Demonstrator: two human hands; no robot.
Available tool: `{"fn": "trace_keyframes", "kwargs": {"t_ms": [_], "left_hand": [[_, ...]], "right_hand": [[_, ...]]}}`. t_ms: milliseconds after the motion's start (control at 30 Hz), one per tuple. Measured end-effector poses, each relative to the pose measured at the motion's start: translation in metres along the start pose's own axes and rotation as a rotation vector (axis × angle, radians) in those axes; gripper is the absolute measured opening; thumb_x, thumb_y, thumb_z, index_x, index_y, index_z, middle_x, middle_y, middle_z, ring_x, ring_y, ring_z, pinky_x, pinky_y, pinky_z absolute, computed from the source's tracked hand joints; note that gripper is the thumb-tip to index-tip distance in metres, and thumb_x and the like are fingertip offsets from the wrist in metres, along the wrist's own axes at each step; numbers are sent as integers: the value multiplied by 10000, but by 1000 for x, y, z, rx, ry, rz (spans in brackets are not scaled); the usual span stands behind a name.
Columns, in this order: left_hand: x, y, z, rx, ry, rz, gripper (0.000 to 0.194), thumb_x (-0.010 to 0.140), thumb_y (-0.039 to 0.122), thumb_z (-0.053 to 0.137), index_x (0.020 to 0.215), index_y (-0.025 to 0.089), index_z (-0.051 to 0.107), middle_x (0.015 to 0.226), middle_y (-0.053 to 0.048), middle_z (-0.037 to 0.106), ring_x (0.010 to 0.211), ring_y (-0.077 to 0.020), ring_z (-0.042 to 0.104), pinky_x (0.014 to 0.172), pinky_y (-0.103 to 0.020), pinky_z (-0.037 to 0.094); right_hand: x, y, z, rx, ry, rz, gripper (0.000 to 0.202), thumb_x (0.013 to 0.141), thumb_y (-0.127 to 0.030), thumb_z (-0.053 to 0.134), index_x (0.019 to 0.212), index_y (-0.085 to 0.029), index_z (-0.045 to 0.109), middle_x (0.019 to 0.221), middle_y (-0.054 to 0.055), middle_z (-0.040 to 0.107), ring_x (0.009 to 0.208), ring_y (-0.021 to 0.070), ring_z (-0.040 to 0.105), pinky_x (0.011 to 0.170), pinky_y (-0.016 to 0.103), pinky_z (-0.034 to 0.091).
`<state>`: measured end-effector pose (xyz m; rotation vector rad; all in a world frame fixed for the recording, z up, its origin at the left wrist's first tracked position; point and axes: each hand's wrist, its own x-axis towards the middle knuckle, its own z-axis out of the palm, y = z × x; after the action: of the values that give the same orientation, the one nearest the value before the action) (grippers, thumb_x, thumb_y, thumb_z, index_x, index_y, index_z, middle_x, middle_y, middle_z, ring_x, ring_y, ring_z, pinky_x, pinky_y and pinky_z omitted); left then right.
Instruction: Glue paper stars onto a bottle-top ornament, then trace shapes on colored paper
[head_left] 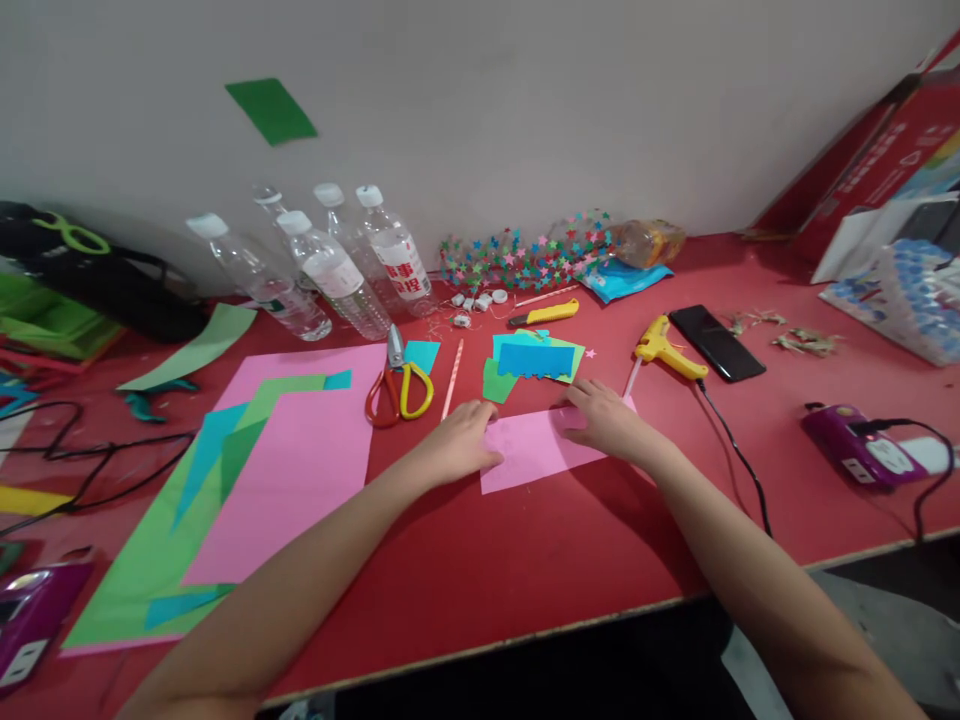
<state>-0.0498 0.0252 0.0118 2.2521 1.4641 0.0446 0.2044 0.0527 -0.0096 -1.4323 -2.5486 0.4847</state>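
A strip of pink paper [531,452] lies on the red table, slightly aslant. My left hand [459,442] holds its left end, with the thumb on the sheet and the fingers bent at the upper edge. At the other end, my right hand [606,416] grips the strip near its top edge, its thumb resting on the paper. Just beyond the strip are cut pieces of blue paper [534,360] and green paper [499,381]. A yellow glue gun [666,350] lies close to my right hand, its nozzle pointing toward the paper's right end.
Left of my hands are scissors [399,385], a striped straw [453,378] and stacked coloured sheets [300,460]. Several plastic bottles [334,275] stand by the wall, beside a star-covered bottle [525,255]. A cutter [547,313], a phone [716,342] and a purple power strip [862,447] lie around.
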Motion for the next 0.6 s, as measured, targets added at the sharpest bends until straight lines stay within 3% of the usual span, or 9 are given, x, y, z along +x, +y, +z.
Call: {"fn": "trace_keyframes", "kwargs": {"t_ms": [267, 367, 467, 600], "left_hand": [[4, -6, -7, 7, 55, -82, 261, 673, 322, 676, 860, 209, 532, 1034, -59, 588, 1000, -238, 583, 819, -304, 476], [0, -25, -21, 56, 212, -277, 171, 824, 309, 506, 947, 191, 508, 1081, -126, 594, 1012, -286, 601, 840, -379, 463], [-6, -54, -35, 104, 344, -513, 278, 831, 264, 466, 1069, 120, 461, 1142, -267, 563, 1042, -402, 593, 816, -484, 447], [-7, -83, -35, 36, 353, -634, 299, 741, 224, 567, 1004, 136, 455, 895, -198, 653, 899, -388, 650, 735, -434, 466]], "right_hand": [[1, 3, 4, -20, 22, -26, 277, 765, -219, 671, 1036, -180, 632, 1062, 106, 618, 968, 260, 562, 849, 401, 457], [0, 2, 5, -21, 15, -41, 277, 765, -201, 665, 1038, -175, 629, 1065, 113, 619, 976, 261, 562, 867, 404, 453], [1, 0, 6, -33, 16, -75, 257, 784, -187, 634, 1039, -163, 619, 1075, 123, 611, 992, 262, 549, 881, 408, 447], [4, -6, 4, 6, 77, -127, 172, 832, -175, 571, 994, -150, 621, 1055, 128, 617, 1006, 256, 546, 882, 402, 450]]}}
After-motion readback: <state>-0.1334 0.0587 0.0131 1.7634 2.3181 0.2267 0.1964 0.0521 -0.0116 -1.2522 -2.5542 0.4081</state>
